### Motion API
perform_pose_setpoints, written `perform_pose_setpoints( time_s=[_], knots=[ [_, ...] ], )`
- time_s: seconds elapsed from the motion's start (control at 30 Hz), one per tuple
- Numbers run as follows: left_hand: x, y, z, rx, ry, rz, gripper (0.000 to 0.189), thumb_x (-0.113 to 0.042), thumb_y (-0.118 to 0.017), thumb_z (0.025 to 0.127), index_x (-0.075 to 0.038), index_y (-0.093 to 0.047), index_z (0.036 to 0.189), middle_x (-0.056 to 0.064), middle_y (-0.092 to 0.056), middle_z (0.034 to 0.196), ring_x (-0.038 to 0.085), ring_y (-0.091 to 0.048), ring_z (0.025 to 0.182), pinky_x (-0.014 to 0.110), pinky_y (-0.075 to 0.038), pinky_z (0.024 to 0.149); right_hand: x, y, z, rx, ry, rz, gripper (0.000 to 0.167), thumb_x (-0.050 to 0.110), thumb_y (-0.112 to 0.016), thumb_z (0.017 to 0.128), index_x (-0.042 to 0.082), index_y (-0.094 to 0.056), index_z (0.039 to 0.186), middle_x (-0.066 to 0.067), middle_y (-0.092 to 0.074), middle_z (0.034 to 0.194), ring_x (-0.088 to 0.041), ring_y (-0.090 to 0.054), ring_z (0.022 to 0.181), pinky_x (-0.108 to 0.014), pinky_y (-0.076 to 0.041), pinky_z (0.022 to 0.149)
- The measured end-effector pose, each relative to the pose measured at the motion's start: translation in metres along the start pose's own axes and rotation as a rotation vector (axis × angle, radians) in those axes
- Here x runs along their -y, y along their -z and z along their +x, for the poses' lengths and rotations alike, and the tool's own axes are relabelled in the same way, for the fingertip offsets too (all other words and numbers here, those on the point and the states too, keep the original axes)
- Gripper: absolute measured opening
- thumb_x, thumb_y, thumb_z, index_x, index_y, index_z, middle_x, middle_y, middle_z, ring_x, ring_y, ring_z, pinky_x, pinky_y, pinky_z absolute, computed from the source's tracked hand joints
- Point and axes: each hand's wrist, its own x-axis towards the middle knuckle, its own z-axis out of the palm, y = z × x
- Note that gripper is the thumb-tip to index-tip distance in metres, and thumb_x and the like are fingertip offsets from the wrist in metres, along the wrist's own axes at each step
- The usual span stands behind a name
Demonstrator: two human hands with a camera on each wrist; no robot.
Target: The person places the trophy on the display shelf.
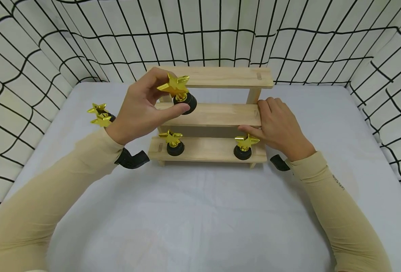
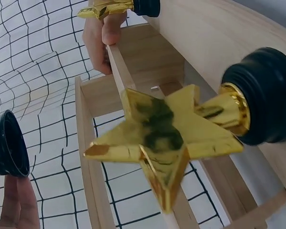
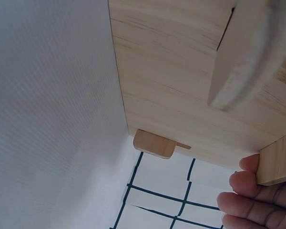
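Observation:
My left hand [image 1: 141, 104] holds a trophy with a gold star [image 1: 175, 86] by its round black base [image 2: 9, 143], in front of the wooden three-tier rack [image 1: 214, 115], over the left part of its upper tiers. At the right end of the middle board, my right hand [image 1: 282, 126] grips the wood, its fingertips [image 3: 250, 183] curled at the edge in the right wrist view. On the lowest tier stand two more star trophies, a left trophy [image 1: 174, 142] and a right trophy [image 1: 244, 146], the latter just below my right thumb.
Left of the rack, beside my left wrist, more gold star trophies [image 1: 101, 115] lie on the white cloth [image 1: 200, 211], partly hidden by the hand. Black wire grid panels [image 1: 200, 37] stand around the back and both sides.

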Motion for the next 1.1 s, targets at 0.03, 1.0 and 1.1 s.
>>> perform_pose_setpoints(
  time_s=[0.03,1.0,1.1],
  knots=[
    [0.000,-0.001,0.001,-0.002,0.005,0.004,0.050,0.011,-0.084,0.077,0.012,-0.055,0.117,-0.011,-0.064,0.110,0.014,-0.067,0.100,0.022,-0.060,0.096,0.000,0.000,0.000,0.000,0.001,0.000,0.108,0.089,-0.022,0.092,-0.013,-0.057,0.100,-0.022,-0.054,0.079,-0.036,-0.051,0.068,-0.045,-0.045,0.061],
    [-0.016,-0.052,0.035,0.135,0.020,-0.041,0.048,-0.003,-0.085,0.082,0.004,-0.058,0.121,0.012,-0.065,0.116,0.014,-0.067,0.105,0.028,-0.060,0.101,0.000,0.005,0.000,0.083,-0.047,0.016,0.110,0.092,-0.023,0.088,-0.011,-0.057,0.108,-0.021,-0.055,0.084,-0.034,-0.051,0.074,-0.043,-0.043,0.064],
    [-0.015,-0.056,0.038,0.160,0.068,-0.023,0.048,-0.008,-0.086,0.083,0.001,-0.059,0.122,0.011,-0.065,0.117,0.014,-0.068,0.106,0.025,-0.059,0.101,0.001,0.003,0.000,0.078,-0.044,0.017,0.111,0.092,-0.020,0.088,-0.011,-0.057,0.107,-0.020,-0.053,0.082,-0.034,-0.050,0.073,-0.042,-0.042,0.063]
  ],
)
